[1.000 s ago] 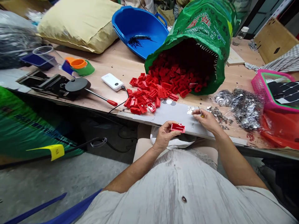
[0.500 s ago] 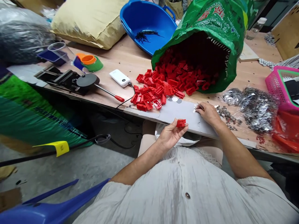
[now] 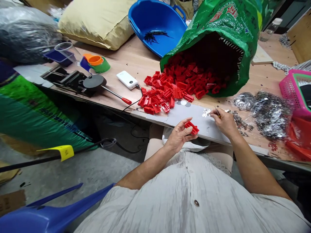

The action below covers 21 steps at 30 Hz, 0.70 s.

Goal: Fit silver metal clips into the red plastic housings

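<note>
My left hand [image 3: 180,136] is closed on a red plastic housing [image 3: 191,128], held between thumb and fingers just off the bench's front edge. The housing's open, hollow side is turned up. My right hand [image 3: 224,121] pinches a thin tool that looks like tweezers [image 3: 218,112], mostly hidden by the fingers. Its tip is beside a small cluster of shiny metal pieces [image 3: 206,112] on the grey board [image 3: 184,115]. Behind my hands, a heap of red housings [image 3: 165,92] spills from the mouth of a green sack [image 3: 247,58].
More metal parts [image 3: 239,121] lie right of my right hand, beside clear bags of metal parts [image 3: 272,113] and a pink basket [image 3: 289,85]. Leftward are a white power bank [image 3: 126,80] with a cable and a lever-handled press [image 3: 93,81]. A blue basin [image 3: 170,24] stands behind.
The red housing has been turned in my left hand, showing its hollow side, and the fingers have spread. My right hand has shifted slightly right by the small metal pieces. The whole view moved a little.
</note>
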Motion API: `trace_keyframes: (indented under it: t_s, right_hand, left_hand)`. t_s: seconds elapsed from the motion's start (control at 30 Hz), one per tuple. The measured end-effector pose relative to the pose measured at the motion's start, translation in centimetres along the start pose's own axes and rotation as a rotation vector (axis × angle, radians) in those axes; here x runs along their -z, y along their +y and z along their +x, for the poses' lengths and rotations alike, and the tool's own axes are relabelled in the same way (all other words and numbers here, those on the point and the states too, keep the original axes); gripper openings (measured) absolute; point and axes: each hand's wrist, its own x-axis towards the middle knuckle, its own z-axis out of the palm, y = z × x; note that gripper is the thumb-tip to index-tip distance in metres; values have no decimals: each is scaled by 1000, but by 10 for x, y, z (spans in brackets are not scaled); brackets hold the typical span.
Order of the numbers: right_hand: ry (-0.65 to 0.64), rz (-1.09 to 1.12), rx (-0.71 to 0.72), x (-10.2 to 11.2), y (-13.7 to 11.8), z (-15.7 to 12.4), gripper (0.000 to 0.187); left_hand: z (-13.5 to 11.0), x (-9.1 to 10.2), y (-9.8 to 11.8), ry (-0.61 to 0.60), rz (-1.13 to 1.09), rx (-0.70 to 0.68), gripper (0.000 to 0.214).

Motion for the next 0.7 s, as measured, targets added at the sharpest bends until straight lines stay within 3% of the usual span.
trace_keyframes:
  t_s: [0.13,0.27,0.53,0.7]
  right_hand:
    - [-93,342,-38,0,-38,-28,18]
    - [-169,410,27,-10,-60,-46,17]
    - [-241,436,107,-12,-59,-49,19]
    - [-272,410,162,-10,-50,-50,13]
  left_hand:
    - [4,-3,0,-6,69,-73,53]
    - [5,-6,2,-33,84,-89,49]
    - [6,-8,7,-63,115,-99,54]
    - [9,-5,4,-79,228,-186,49]
